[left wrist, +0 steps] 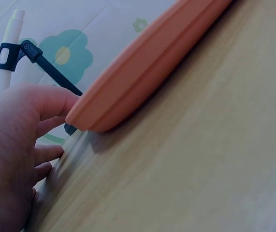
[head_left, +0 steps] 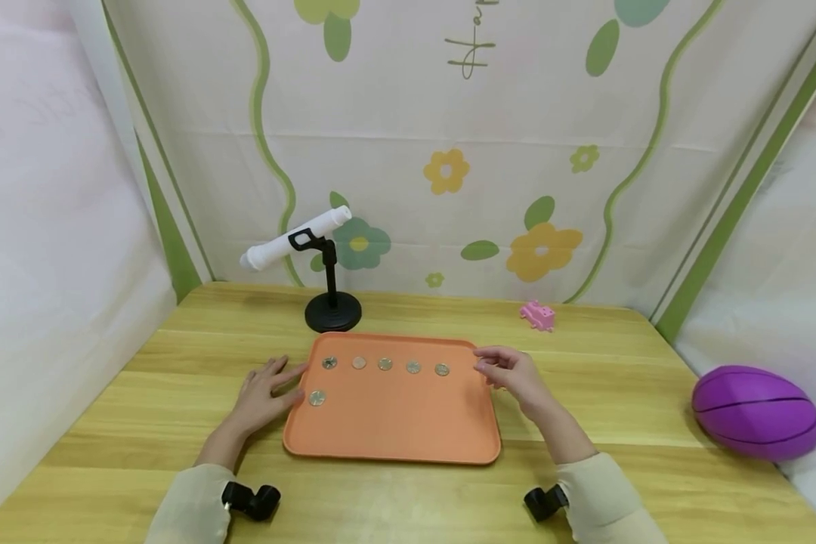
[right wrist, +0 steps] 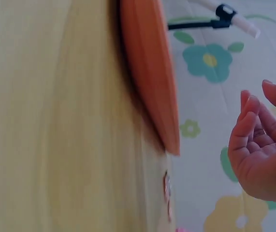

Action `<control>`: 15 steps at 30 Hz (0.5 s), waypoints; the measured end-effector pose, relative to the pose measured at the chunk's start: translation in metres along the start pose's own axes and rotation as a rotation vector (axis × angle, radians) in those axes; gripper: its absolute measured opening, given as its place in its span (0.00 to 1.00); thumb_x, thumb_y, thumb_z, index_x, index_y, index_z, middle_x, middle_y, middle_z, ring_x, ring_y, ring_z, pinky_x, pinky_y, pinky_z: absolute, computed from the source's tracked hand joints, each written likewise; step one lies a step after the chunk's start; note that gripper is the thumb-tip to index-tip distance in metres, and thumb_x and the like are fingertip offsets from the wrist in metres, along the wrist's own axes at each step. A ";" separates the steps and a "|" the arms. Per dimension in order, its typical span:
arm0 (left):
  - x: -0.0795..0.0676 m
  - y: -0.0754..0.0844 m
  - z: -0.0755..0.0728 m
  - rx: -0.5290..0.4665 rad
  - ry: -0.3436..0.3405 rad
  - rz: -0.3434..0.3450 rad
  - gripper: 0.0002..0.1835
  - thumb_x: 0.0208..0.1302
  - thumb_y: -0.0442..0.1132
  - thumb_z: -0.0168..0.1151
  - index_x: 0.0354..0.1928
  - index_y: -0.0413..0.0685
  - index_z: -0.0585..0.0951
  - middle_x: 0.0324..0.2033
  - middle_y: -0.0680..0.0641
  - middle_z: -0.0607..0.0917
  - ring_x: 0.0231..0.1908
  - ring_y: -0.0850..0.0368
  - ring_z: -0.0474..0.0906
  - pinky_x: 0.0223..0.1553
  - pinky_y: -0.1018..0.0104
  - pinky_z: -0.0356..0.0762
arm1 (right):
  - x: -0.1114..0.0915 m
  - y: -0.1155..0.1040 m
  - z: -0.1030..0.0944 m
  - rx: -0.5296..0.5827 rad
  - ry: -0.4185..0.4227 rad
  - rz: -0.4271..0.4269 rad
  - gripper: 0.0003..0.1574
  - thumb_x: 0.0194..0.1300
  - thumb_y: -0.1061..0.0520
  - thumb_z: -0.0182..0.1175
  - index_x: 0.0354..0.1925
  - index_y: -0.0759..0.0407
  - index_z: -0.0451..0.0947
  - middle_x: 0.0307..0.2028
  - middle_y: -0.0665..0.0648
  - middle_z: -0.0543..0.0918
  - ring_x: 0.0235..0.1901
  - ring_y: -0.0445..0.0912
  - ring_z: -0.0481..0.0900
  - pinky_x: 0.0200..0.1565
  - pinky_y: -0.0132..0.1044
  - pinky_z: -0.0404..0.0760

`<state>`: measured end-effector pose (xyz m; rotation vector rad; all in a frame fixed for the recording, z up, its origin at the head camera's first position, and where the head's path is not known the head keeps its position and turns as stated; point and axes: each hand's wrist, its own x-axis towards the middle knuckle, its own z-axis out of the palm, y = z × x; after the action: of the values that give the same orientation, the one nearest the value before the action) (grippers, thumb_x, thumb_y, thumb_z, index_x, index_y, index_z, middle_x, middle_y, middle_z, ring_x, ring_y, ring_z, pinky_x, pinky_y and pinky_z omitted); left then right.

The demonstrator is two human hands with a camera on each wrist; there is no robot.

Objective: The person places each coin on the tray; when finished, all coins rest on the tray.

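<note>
Flower-printed cloth (head_left: 381, 113) hangs behind a wooden table (head_left: 394, 502); on this table lies an orange rectangular tray (head_left: 401, 423); far behind the tray's left part stands a black stand (head_left: 333, 310), which holds a white tube (head_left: 272, 253); a small pink toy (head_left: 539, 316) lies beyond the tray's far right corner, and a purple rugby ball (head_left: 756, 412) well to its right.

I judge that the arranging of coins is partly done: a row of five coins (head_left: 384, 363) runs along the tray's far side, and a sixth coin (head_left: 316, 397) lies nearer, beside its left rim; two coin-like discs (right wrist: 167, 186) on the table, just right of the tray, are probably what is left; the tray contains these six coins, and I see no other container.

Left hand (head_left: 261, 397) touches the tray's left rim with spread fingers, grasping nothing; right hand (head_left: 514, 375) hovers by the right rim, its fingers loosely bent, with no coin visible between them.
</note>
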<state>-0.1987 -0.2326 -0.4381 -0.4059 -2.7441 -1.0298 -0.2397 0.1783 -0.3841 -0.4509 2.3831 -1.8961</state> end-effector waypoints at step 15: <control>-0.001 0.000 0.000 0.000 -0.010 -0.014 0.26 0.56 0.47 0.56 0.56 0.45 0.70 0.58 0.31 0.58 0.59 0.35 0.45 0.54 0.40 0.35 | -0.001 0.041 -0.043 -0.081 0.158 0.135 0.24 0.55 0.61 0.58 0.48 0.76 0.69 0.29 0.55 0.75 0.23 0.39 0.70 0.23 0.29 0.72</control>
<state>-0.1981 -0.2329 -0.4383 -0.3930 -2.7599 -1.0335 -0.2562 0.2273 -0.4136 -0.1446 2.5235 -1.8463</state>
